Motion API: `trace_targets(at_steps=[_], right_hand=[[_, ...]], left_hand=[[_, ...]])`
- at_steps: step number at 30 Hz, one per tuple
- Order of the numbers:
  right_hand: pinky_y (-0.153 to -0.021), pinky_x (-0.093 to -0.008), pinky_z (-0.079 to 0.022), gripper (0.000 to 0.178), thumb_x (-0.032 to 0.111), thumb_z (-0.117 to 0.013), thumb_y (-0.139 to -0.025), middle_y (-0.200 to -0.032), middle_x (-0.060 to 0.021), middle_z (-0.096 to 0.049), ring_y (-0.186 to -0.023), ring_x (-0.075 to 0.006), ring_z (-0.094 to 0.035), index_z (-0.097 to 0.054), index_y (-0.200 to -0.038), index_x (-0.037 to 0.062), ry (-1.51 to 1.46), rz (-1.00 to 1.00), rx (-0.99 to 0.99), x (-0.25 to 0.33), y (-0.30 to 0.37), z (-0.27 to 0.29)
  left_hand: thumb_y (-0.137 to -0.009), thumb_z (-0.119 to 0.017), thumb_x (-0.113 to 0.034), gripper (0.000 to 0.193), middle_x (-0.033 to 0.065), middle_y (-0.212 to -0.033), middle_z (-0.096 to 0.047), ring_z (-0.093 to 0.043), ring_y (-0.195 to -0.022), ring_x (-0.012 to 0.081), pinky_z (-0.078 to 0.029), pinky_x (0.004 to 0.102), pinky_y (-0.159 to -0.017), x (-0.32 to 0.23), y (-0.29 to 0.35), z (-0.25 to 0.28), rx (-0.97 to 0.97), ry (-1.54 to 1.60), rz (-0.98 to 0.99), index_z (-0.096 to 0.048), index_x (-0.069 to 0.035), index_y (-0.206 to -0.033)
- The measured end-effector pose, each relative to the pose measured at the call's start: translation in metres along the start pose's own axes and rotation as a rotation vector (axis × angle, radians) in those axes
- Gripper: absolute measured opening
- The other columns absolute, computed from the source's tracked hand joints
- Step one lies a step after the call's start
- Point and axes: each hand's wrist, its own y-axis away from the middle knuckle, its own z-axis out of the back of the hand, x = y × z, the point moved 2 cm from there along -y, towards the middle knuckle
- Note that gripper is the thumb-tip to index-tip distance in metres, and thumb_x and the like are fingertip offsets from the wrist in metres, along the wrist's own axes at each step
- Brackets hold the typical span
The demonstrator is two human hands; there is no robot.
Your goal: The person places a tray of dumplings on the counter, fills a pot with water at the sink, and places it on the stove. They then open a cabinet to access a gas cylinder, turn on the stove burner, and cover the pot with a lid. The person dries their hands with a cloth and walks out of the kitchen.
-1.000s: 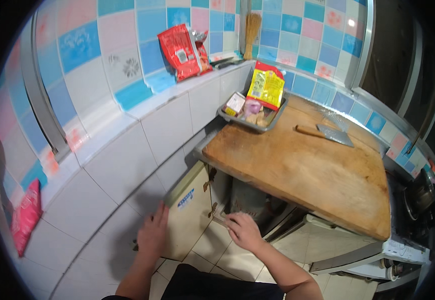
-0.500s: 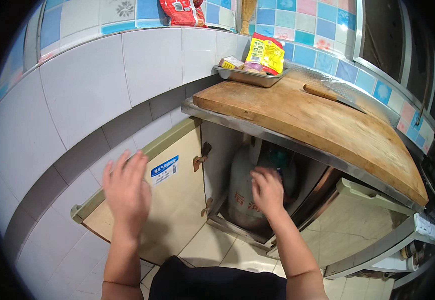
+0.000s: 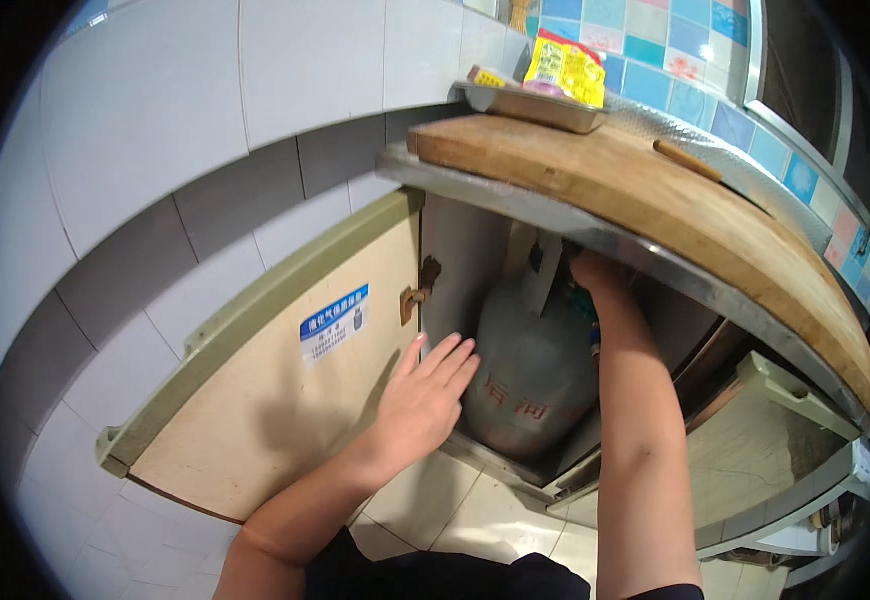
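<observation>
A grey gas cylinder (image 3: 530,350) with red markings stands upright inside the open cabinet. My right hand (image 3: 597,270) reaches in at its top, close to a blue-green fitting (image 3: 582,302); shadow and the hand itself hide the fingertips. In front of the cabinet opening, my left hand (image 3: 427,392) has its fingers stretched out and holds nothing. It is near the cylinder's left side, though contact cannot be made out. The cabinet door (image 3: 255,420), cream with a green-edged frame and a blue-and-white sticker (image 3: 335,322), is swung out to the left.
A thick wooden cutting board (image 3: 555,165) lies on the metal-edged counter above the cabinet. On it are a knife (image 3: 690,160) and a metal tray (image 3: 535,107) with a yellow packet (image 3: 567,70). Another cabinet door (image 3: 765,450) is at the right; white tiled wall (image 3: 155,110) at left.
My right hand has gone deeper into the cabinet, up to the cylinder's top. The left hand has moved right, from over the door to the opening. The view has shifted closer.
</observation>
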Motion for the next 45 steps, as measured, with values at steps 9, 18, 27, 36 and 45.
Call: trace_targets(at_steps=[9,18,27,36,45], right_hand=[[-0.11,-0.0373,-0.018,0.061,0.038,-0.05,-0.086,-0.145,-0.0117,-0.024,-0.134,-0.0279,-0.021,-0.03,-0.138,0.0138,-0.027,-0.001,-0.095,-0.013,-0.028,-0.017],[-0.111,-0.0404,-0.015,0.071,0.047,-0.05,-0.085,-0.15,-0.0078,-0.011,-0.137,-0.0263,-0.01,-0.02,-0.143,0.019,-0.024,-0.048,-0.012,-0.004,-0.032,-0.012],[-0.111,-0.0381,-0.014,0.065,0.043,-0.045,-0.087,-0.148,-0.011,-0.016,-0.137,-0.0282,-0.014,-0.023,-0.142,0.0163,-0.001,0.062,0.175,-0.014,-0.034,-0.01],[-0.112,-0.041,-0.012,0.063,0.04,-0.044,-0.088,-0.148,-0.0142,-0.013,-0.136,-0.0319,-0.012,-0.023,-0.142,0.014,0.113,0.17,0.342,-0.058,-0.054,-0.043],[-0.098,-0.0417,-0.034,0.039,0.01,-0.047,-0.085,-0.127,-0.0229,-0.043,-0.118,-0.038,-0.04,-0.044,-0.122,-0.0004,-0.108,0.139,0.029,0.057,0.053,0.036]], left_hand=[[-0.074,-0.056,-0.005,0.044,0.0122,-0.128,-0.048,-0.043,-0.12,0.0267,-0.028,0.0434,-0.105,-0.013,-0.01,-0.045,-0.042,0.145,-0.033,-0.052,-0.002,-0.117],[-0.075,-0.054,-0.004,0.041,0.0119,-0.124,-0.051,-0.051,-0.108,0.0269,-0.041,0.0376,-0.094,-0.017,-0.021,-0.041,-0.09,0.206,-0.009,-0.053,-0.002,-0.115],[-0.076,-0.053,-0.005,0.039,0.0094,-0.124,-0.051,-0.054,-0.105,0.0256,-0.049,0.0368,-0.082,-0.013,-0.01,-0.051,-0.062,0.236,0.072,-0.054,-0.004,-0.115],[-0.075,-0.054,-0.005,0.04,0.0092,-0.124,-0.051,-0.053,-0.107,0.0255,-0.048,0.0366,-0.084,-0.013,-0.013,-0.04,-0.065,0.246,0.085,-0.053,-0.004,-0.115],[-0.07,-0.057,-0.007,0.046,0.0115,-0.129,-0.045,-0.039,-0.123,0.0283,-0.021,0.0512,-0.105,-0.008,-0.003,0.05,-0.214,-0.113,0.176,-0.054,-0.006,-0.116]])
